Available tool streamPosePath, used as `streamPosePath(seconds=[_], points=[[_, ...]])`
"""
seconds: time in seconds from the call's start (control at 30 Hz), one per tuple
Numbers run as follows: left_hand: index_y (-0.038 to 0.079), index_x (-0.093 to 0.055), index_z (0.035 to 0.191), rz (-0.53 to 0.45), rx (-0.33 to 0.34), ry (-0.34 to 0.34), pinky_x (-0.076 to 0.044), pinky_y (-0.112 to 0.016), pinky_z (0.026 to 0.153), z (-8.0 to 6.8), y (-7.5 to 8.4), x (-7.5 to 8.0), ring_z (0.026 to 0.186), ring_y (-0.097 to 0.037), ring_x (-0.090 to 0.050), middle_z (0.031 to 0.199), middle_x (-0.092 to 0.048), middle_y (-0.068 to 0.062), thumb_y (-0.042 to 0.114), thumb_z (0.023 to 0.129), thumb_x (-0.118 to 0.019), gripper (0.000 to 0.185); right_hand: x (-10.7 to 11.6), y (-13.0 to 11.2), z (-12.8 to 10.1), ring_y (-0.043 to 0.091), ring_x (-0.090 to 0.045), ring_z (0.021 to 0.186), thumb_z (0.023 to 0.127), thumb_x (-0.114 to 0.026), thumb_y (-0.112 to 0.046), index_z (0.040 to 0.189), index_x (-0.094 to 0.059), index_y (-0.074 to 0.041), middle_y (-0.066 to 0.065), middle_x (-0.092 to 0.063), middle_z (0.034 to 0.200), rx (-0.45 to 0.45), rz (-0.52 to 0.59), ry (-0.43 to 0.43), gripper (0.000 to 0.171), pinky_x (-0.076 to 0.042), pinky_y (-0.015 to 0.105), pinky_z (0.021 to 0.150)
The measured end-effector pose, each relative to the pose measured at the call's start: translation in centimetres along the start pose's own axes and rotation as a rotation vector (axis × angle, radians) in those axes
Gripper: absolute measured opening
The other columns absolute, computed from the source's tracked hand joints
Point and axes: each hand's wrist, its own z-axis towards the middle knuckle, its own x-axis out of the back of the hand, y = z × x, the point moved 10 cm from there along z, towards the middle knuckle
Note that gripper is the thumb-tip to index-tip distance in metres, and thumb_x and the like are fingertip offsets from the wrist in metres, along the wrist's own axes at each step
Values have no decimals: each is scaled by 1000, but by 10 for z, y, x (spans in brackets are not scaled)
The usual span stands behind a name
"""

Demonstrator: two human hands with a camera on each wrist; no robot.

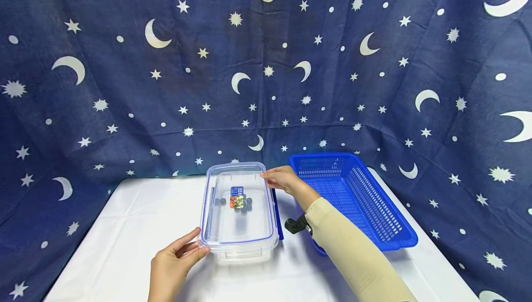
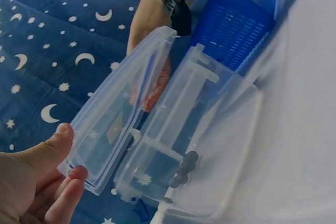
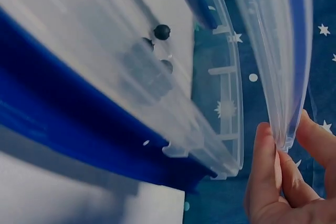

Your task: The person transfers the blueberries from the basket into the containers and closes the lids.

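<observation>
From above, the clear lid (image 1: 238, 202) seems to sit on the clear box (image 1: 245, 251) in the middle of the white table (image 1: 124, 228). The wrist views show otherwise — it is lifted, with a gap over the box rim. The left hand (image 1: 174, 262) pinches its near corner, thumb on top; the right hand (image 1: 282, 179) pinches the far corner. Small dark balls (image 3: 161, 31) lie inside. The blue basket (image 1: 390, 209) stands just right of the box — open table to the left.
</observation>
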Motion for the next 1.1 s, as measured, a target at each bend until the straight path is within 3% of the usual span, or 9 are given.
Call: streamPosePath(seconds=[0.23,0.33,0.6,0.83,1.1], points=[[9,-74,113,120,-194,76,-55,-12,70,-1,14,-5,82,-5,-72,104,-74,-11,10,68,-88,48,9,6,2,5,-59,66,90,-67,-2,116,-62,17,-1,-65,75,23,-27,6,33,-60,24,72],[7,-74,112,144,-244,84,-55,-13,73,0,15,-8,85,-9,-72,107,-74,-10,7,67,-88,47,13,10,3,6,-60,67,90,-68,-2,117,-62,17,0,-66,77,23,-30,20,34,-60,25,74],[6,-73,111,182,-313,101,-56,-14,74,-1,13,-13,91,-24,-73,109,-73,-10,7,65,-88,48,17,13,2,6,-56,63,87,-69,1,107,-66,17,-3,-59,65,41,-47,60,25,-60,27,73],[5,-73,112,204,-363,105,-58,-22,75,-3,12,-15,92,-29,-72,109,-72,-12,8,65,-87,49,18,12,1,8,-60,65,86,-72,-2,106,-67,16,1,-64,73,49,-94,117,27,-61,28,73],[7,-73,112,226,-372,111,-59,-29,77,-4,10,-16,91,-31,-72,110,-72,-12,14,67,-87,48,18,11,0,9,-59,64,86,-72,-1,105,-68,15,3,-63,73,42,-125,153,25,-61,31,73]])
